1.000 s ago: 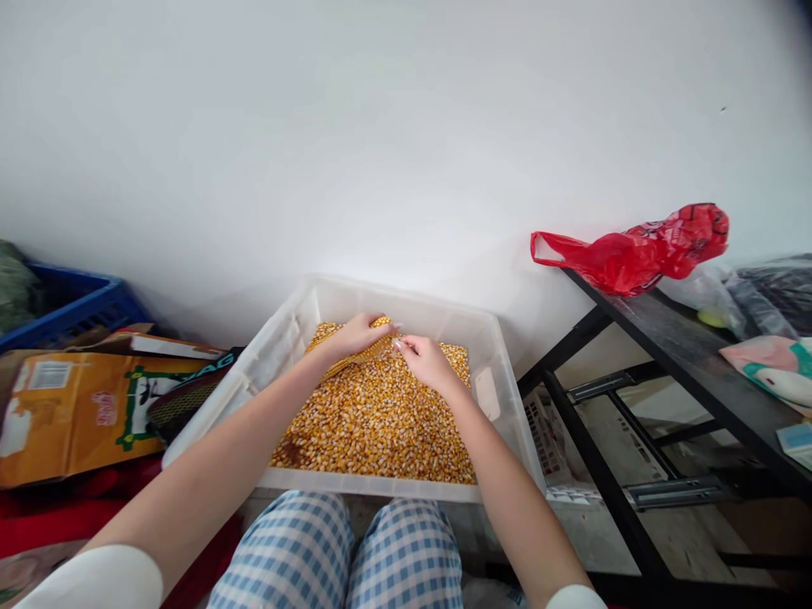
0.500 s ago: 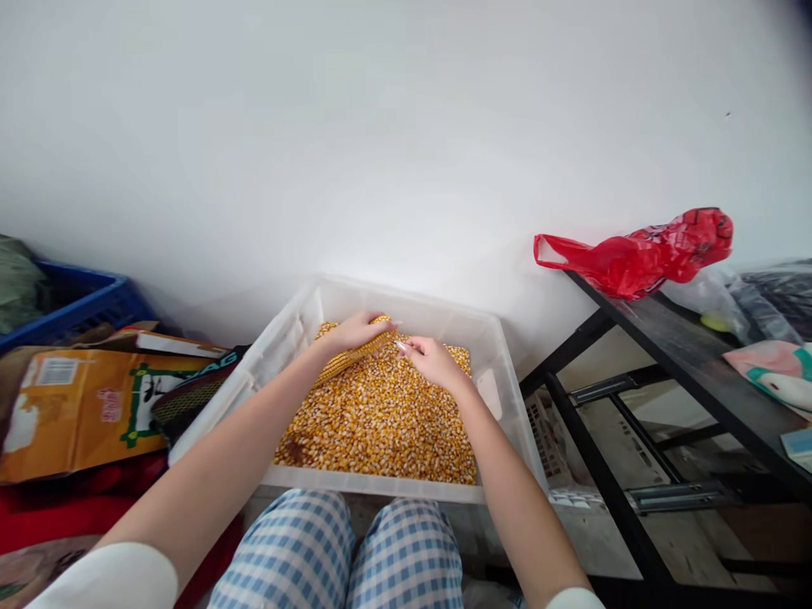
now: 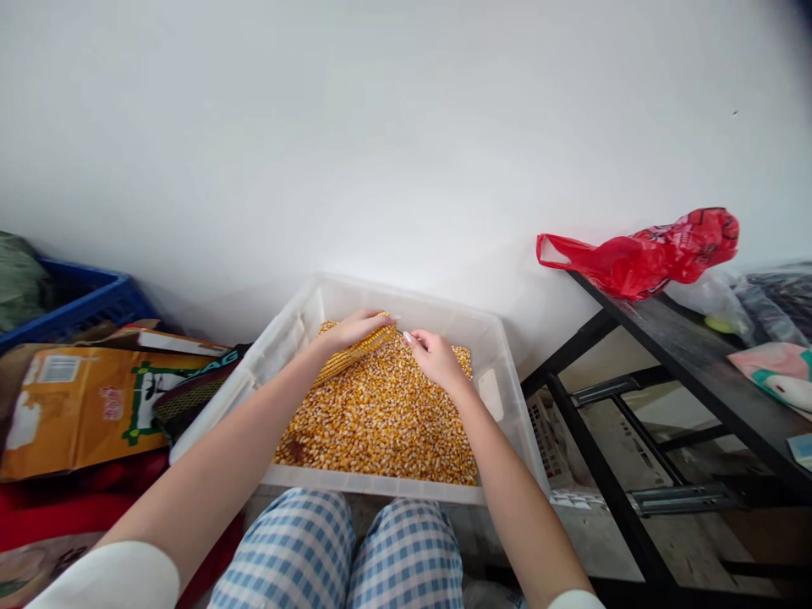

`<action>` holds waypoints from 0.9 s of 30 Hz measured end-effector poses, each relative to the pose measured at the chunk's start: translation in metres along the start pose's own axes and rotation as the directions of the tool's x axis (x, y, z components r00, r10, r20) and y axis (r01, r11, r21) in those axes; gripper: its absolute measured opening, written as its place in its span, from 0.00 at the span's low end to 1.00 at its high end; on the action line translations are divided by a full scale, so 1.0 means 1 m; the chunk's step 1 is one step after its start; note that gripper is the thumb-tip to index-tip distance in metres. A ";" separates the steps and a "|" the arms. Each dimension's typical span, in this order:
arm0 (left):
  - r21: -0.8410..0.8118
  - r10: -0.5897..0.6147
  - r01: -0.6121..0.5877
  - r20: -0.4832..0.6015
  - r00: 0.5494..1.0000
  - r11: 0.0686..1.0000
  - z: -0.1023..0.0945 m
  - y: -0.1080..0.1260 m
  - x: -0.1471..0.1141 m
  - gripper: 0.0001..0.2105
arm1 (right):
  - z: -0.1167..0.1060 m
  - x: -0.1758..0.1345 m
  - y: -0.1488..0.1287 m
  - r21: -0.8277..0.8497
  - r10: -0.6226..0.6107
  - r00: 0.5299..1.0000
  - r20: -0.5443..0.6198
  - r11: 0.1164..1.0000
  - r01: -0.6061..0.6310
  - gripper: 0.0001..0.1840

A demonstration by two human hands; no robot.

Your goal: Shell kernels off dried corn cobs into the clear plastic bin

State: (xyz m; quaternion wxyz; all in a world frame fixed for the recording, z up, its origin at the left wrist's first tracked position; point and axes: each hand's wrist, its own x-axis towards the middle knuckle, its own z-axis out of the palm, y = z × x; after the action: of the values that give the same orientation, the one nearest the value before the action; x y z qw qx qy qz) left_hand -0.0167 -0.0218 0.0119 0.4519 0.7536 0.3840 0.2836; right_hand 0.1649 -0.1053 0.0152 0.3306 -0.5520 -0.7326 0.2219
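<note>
My left hand point(image 3: 359, 328) is wrapped over the top of a yellow corn cob point(image 3: 351, 355), which slants from lower left to upper right. The cob is covered with kernels on the side I see. Just right of its upper end, with a small gap, is my right hand point(image 3: 436, 357). Its fingers are curled in and the thumb lies against them; whether anything small is between them is hidden. Under both hands, loose corn kernels point(image 3: 381, 423) spread across a translucent plastic bin point(image 3: 513, 381). A dark brown patch shows among the kernels at the near left corner.
On the left are a torn orange cardboard box point(image 3: 95, 414), a dark mesh bag point(image 3: 196, 393) and a blue crate point(image 3: 95, 313). A black metal-framed table point(image 3: 691, 355) stands right, bearing a red plastic bag point(image 3: 640, 254). A white wall point(image 3: 406, 152) rises behind the bin.
My right hand has drawn slightly right, away from the cob's end. My left hand and the cob have stayed nearly in place.
</note>
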 end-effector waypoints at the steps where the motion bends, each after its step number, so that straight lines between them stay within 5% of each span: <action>1: 0.002 -0.002 0.002 0.007 1.000 1.000 0.000 0.000 0.000 0.19 | 0.000 0.000 0.000 -0.007 -0.004 1.000 -0.001 1.000 0.004 0.20; 15: 0.046 0.042 -0.044 0.048 0.998 0.998 0.006 0.001 -0.001 0.20 | 0.009 -0.006 -0.008 -0.125 -0.062 0.997 -0.049 0.991 0.056 0.18; 27: 0.288 0.092 -0.147 0.195 0.976 0.946 0.002 0.001 -0.003 0.17 | -0.003 -0.003 0.002 0.029 -0.049 0.964 0.262 0.999 0.043 0.17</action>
State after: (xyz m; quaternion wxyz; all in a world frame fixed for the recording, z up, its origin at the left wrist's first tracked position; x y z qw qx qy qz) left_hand -0.0167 -0.0257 0.0119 0.3468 0.8579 0.3338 0.1799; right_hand 0.1689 -0.1080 0.0149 0.2422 -0.4967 -0.7799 0.2938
